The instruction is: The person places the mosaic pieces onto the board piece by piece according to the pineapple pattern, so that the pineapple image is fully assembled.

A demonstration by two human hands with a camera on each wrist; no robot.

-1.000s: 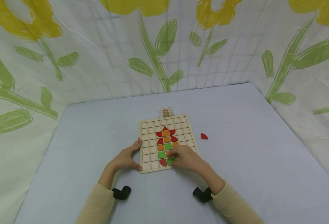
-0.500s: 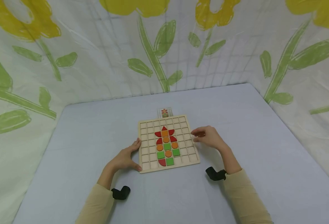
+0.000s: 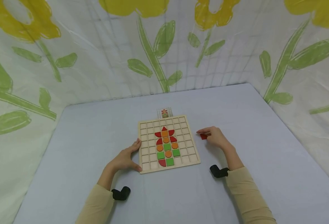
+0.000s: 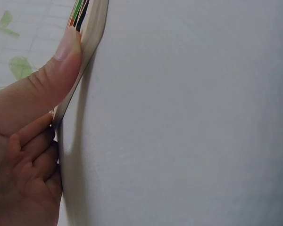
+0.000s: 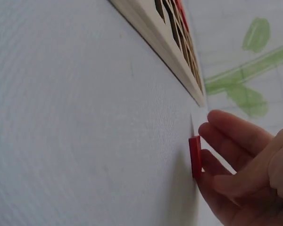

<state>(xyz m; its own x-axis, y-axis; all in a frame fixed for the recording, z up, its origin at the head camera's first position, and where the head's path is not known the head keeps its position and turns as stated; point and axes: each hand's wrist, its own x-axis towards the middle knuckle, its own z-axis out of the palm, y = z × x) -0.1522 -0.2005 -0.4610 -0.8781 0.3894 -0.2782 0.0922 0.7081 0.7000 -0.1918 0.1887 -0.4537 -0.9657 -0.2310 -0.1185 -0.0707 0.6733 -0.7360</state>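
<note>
A square wooden grid board [image 3: 147, 169] lies in the middle of the table, with red, orange and green pieces set in its cells. My left hand [image 3: 124, 158] rests against the board's left side, fingertips on the edge and thumb at the near left corner. The left wrist view shows that thumb [image 4: 61, 66] on the board's rim. To the right of the board, my right hand [image 3: 216, 137] is over a red quarter-circle piece [image 3: 203, 136] on the table. In the right wrist view the fingers are spread loosely around the red piece [image 5: 195, 157], fingertips right beside it.
A small card [image 3: 164, 113] with a grid picture of a similar figure lies at the board's far edge. Black cameras [image 3: 121, 193] sit on both wrists. A curtain [image 3: 103, 62] printed with yellow flowers hangs behind the pale table [image 3: 83, 133].
My right hand has left the board's near cells and moved right to the red piece, leaving a green square and an orange disc in view there. The left hand stays put.
</note>
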